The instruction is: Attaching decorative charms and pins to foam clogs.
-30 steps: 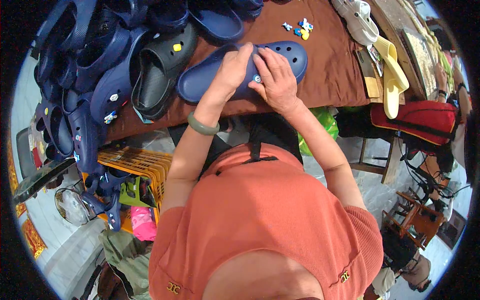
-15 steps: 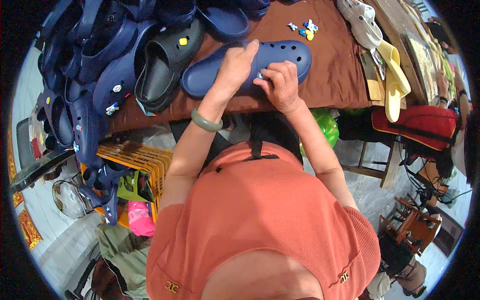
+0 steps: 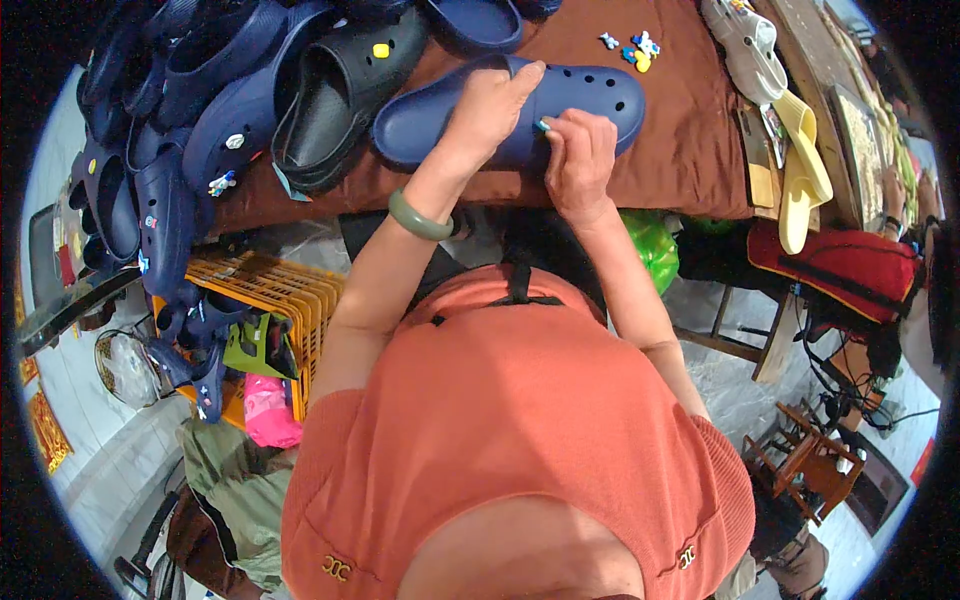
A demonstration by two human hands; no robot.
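A surface draped in brown cloth [image 3: 695, 140] is filling the upper part of the view. On it a navy perforated clog [image 3: 562, 95] is lying near the wearer's edge, its toe pointing toward 3 o'clock. Work on this clog is apparently standing at a partial stage: a small charm [image 3: 543, 125] is showing at the right fingers, seemingly not seated, while the visible holes along the toe's far side are appearing bare. At 2 o'clock from the clog, a few loose charms [image 3: 642, 54] are lying unattached. At 9 o'clock, a black clog [image 3: 325, 115] is already carrying a yellow charm [image 3: 381, 50], and a navy clog in the pile farther left is bearing a white charm [image 3: 235, 142].

The right hand [image 3: 582, 160] is pinching the small charm between thumb and forefinger; the charm is sitting at 10 o'clock from that hand, over the clog's upper, with any contact being hidden. The left hand [image 3: 490, 108] is resting across the clog's middle, its fingers largely hiding from view and leaving their grip unclear.
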